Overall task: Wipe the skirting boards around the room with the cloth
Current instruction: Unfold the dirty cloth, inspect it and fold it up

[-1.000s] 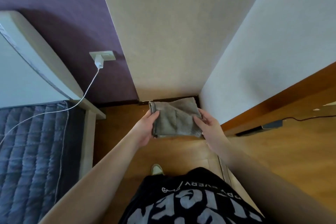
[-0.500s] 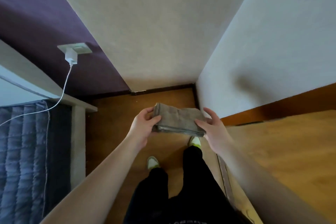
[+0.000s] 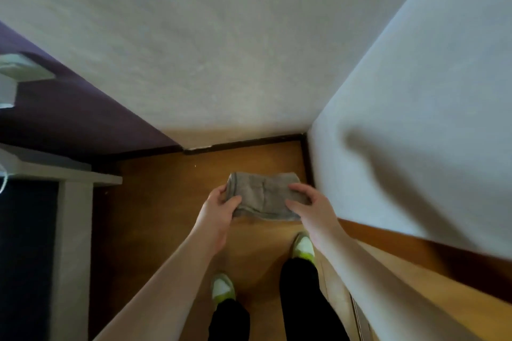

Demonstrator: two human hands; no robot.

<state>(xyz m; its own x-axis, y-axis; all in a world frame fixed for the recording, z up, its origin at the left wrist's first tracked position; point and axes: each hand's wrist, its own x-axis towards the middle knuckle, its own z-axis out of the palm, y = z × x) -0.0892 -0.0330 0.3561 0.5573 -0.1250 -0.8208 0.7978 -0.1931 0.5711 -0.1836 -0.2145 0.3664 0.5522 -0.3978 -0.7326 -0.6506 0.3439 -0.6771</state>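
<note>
While the dark skirting board (image 3: 243, 142) at the foot of the pale wall (image 3: 221, 50) has no cloth on it, a person stands in a room corner with a folded grey cloth (image 3: 263, 196) held in the air above the wooden floor (image 3: 155, 202), clear of every surface. The left hand (image 3: 219, 210) pinches the cloth's left end between thumb and fingers, and the right hand (image 3: 310, 207) curls over its right end. A second run of skirting (image 3: 306, 158) meets the first at the corner beneath the white side wall (image 3: 415, 119). Judged from this view, the wiping here has not begun: the cloth appears to be readied, and both boards in sight remain to be done.
</note>
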